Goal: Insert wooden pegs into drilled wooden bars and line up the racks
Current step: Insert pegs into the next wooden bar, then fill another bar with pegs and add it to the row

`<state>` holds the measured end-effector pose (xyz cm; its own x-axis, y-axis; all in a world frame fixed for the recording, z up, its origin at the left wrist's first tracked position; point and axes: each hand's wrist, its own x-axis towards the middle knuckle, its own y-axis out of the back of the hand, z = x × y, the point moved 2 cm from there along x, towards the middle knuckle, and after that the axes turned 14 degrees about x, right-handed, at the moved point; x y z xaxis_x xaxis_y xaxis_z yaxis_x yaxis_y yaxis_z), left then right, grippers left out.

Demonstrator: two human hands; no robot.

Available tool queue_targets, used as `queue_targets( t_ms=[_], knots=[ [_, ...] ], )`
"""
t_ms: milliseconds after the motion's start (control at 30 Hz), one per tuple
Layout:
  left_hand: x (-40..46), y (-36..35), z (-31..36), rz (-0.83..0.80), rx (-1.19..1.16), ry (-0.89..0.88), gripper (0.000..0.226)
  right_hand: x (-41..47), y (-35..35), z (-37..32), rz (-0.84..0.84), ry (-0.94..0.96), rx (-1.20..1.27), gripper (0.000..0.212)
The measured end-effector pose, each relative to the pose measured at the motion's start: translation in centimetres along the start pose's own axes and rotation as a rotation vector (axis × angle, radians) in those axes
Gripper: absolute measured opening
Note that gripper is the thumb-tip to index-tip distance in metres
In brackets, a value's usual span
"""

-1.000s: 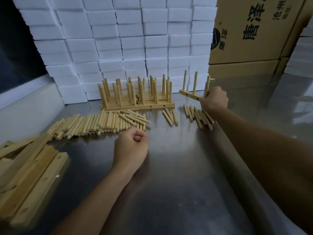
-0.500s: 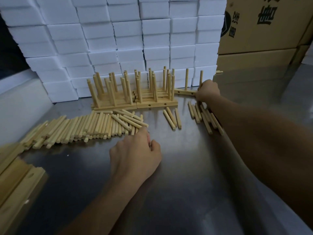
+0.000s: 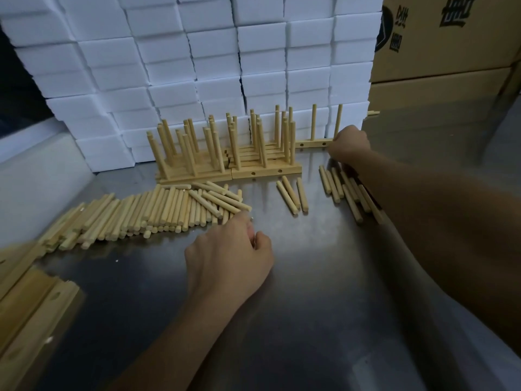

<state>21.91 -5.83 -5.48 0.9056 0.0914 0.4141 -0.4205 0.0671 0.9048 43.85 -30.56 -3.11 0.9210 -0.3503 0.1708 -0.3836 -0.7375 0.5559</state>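
Right hand on the new rack at the back, left hand at the peg pile

The dull grey steel table (image 3: 324, 320) filled the lower frame, and at upper centre stood the row of finished pale wooden racks with upright pegs (image 3: 234, 153), tight against the stacked white foam blocks (image 3: 197, 66). Just right of that row lay the drilled pale wooden bar with two upright pegs (image 3: 313, 143), its long axis running left to right, its left end close by the row. The right hand (image 3: 349, 148) was the nearer one by far, fingers curled over that bar's right end. The left hand (image 3: 228, 258) sat low at centre, fingers curled at the near edge of the big pile of loose pale wooden pegs (image 3: 146, 213); whether it pinched a peg, I couldn't tell.
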Motion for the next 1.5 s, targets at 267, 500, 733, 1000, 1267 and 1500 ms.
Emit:
queue_targets(
  t_ms=[267,500,733,1000,1267,1500],
  knots=[
    [0.2,-0.3,-0.1,-0.017,-0.038,0.051,0.023,-3.1,1.2,-1.1,0.077,0.048,0.137,0.015],
    [0.3,-0.2,-0.3,-0.032,-0.127,0.105,0.021,-10.2,3.3,-2.6,0.114,0.129,0.339,0.017],
    [-1.1,1.2,-0.6,-0.042,-0.303,0.107,0.019,-19.9,4.6,-3.2,0.114,0.146,0.626,0.026],
    [-3.5,3.0,-2.3,0.028,-0.191,-0.050,0.017,-24.9,4.3,-1.0,0.086,0.118,0.719,0.024],
    [-2.9,3.6,-4.7,-0.118,-0.180,-0.007,0.015,-24.5,3.9,-0.5,0.035,0.121,0.623,0.020],
    [-1.9,5.6,-7.3,0.221,0.079,0.224,0.016,-24.7,3.5,-0.7,-0.063,0.174,0.500,0.015]
  ],
)
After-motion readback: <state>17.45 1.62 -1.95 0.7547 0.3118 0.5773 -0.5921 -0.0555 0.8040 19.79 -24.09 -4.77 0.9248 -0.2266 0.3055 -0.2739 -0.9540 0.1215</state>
